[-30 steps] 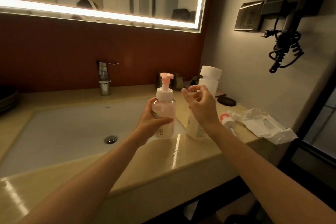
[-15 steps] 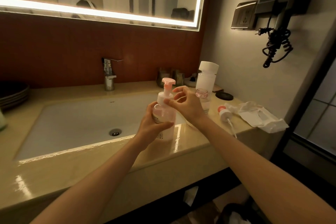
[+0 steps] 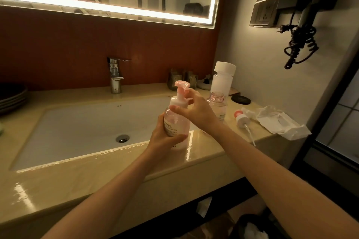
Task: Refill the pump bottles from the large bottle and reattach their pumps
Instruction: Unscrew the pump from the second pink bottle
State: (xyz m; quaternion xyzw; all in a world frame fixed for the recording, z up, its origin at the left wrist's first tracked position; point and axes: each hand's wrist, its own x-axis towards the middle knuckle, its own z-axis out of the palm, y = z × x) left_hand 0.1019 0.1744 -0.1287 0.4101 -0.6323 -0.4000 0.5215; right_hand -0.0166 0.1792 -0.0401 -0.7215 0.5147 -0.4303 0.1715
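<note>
Left hand (image 3: pixel 165 138) grips the pink pump bottle (image 3: pixel 179 124) on the surface (image 3: pixel 204 153); right hand (image 3: pixel 198 111), fingers (image 3: pixel 191 94) curled, clasps its pump (image 3: pixel 181 86).

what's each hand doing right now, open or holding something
Left hand: grips the pink pump bottle by its body.
Right hand: fingers curled round the pump at that bottle's neck.

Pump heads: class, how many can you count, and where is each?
2. The fitted pump tops the pink bottle, gripped by the right hand; the loose pump lies on the counter beside the open bottle.
</note>
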